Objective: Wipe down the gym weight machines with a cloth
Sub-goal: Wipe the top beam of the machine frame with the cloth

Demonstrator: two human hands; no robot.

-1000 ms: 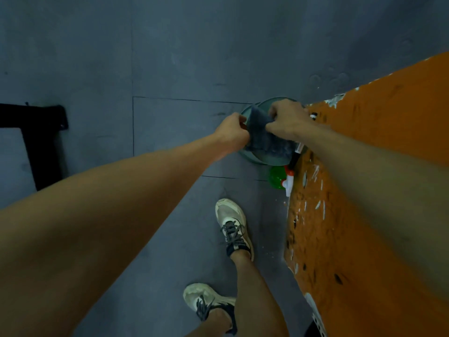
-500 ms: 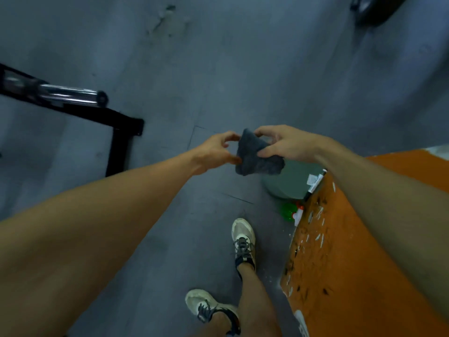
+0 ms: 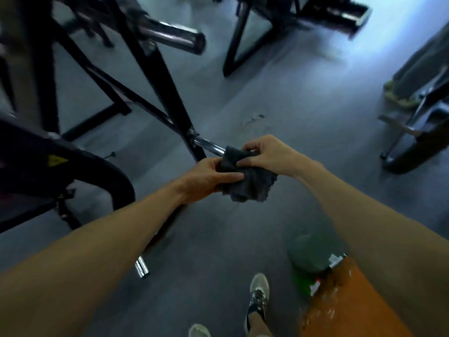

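Observation:
A dark grey cloth (image 3: 252, 183) is bunched between both hands at mid-frame. My left hand (image 3: 209, 177) grips its left side with the thumb laid across it. My right hand (image 3: 264, 155) pinches the cloth's top edge from the right. Just behind the cloth a chrome peg (image 3: 209, 147) sticks out of the black frame of a weight machine (image 3: 155, 69). A thicker chrome sleeve (image 3: 175, 36) juts from the same machine higher up. The cloth covers the tip of the lower peg in this view.
A green bucket (image 3: 311, 251) stands on the grey floor below my right arm, beside a green spray bottle (image 3: 303, 283) and an orange mat (image 3: 352, 302). Another chrome peg end (image 3: 142, 267) shows under my left arm. More black machines (image 3: 245, 32) stand behind. Someone's foot (image 3: 398, 98) is at right.
The cloth came up out of the bucket and both hands now hold it higher. The view swung up from the floor to the weight machine.

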